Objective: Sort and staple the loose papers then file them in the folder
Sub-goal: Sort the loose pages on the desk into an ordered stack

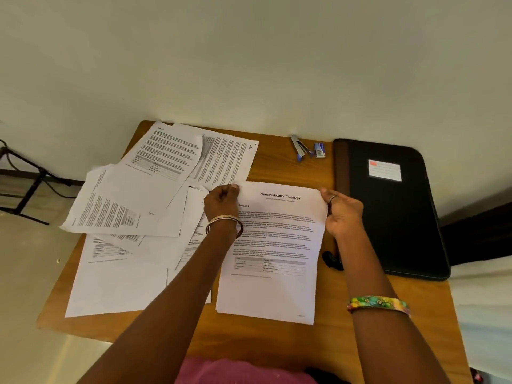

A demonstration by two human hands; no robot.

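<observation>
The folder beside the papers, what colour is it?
Black, with a white label: the folder shows best in the head view.

Loose papers [138, 206] left, folder [393, 217] right (stapler [300, 148] behind).

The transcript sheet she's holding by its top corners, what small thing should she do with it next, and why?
Probably set the transcript sheet flat and pull a matching page from the loose papers beside it. Both the left hand and right hand pinch its top corners, the other sheets lie unsorted, and the stapler and closed folder lie untouched.
</observation>
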